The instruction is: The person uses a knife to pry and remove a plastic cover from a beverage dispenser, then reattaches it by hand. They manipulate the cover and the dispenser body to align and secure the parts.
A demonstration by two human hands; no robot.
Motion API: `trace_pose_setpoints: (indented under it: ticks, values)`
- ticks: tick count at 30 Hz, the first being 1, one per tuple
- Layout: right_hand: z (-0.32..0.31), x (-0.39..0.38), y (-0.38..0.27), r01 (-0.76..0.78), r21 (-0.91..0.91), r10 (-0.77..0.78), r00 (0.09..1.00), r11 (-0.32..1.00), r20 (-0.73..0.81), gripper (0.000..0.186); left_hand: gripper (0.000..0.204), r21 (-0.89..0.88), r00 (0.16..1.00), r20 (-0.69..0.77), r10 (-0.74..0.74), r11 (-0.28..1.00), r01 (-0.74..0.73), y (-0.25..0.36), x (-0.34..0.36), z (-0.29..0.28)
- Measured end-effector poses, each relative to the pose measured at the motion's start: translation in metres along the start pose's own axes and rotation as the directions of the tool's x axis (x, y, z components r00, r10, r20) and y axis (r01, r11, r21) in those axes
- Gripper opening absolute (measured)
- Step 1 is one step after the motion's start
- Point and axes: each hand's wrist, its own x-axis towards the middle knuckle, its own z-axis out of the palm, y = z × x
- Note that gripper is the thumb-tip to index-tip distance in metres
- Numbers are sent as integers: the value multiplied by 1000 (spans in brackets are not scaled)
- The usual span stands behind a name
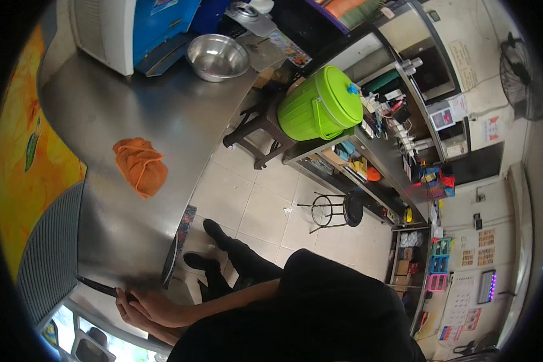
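Note:
At the lower left, over the near end of the steel worktop, my two hands come together around a dark-bladed knife. Its blade points toward the grey ribbed surface. My right hand closes over the rear of the handle. Just below it, the fingers of my left hand wrap the handle too; the hands overlap, so part of the grip is hidden. A crumpled orange cloth lies on the worktop, apart from both hands. Farther along stands a shiny metal bowl.
A white and blue machine stands beside the bowl. Across the tiled floor, a green lidded bucket rests on a brown plastic stool. A round stool stands by cluttered shelving. A yellow patterned panel borders the worktop.

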Motion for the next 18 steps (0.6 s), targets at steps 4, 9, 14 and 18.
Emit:
trace_pose_setpoints:
  ticks: [4, 9, 14, 18]
  values:
    - [3, 9, 20, -800, 525, 551, 588, 290, 592, 33, 36, 8, 999, 12, -38, 999, 38, -10, 9, -11]
    - [10, 5, 9, -668, 677, 537, 710, 310, 455, 37, 37, -9, 994, 37, -106, 994, 106, -7, 13, -28]
    - [26, -12, 28, -431, 498, 329, 901, 753, 281, 37, 38, -142, 958, 29, -285, 947, 286, 13, 3, -33]
    - [36, -29, 57, -168, 324, 51, 938, 931, 343, 38, 43, 392, 957, -281, -64, 903, 176, 26, -6, -28]
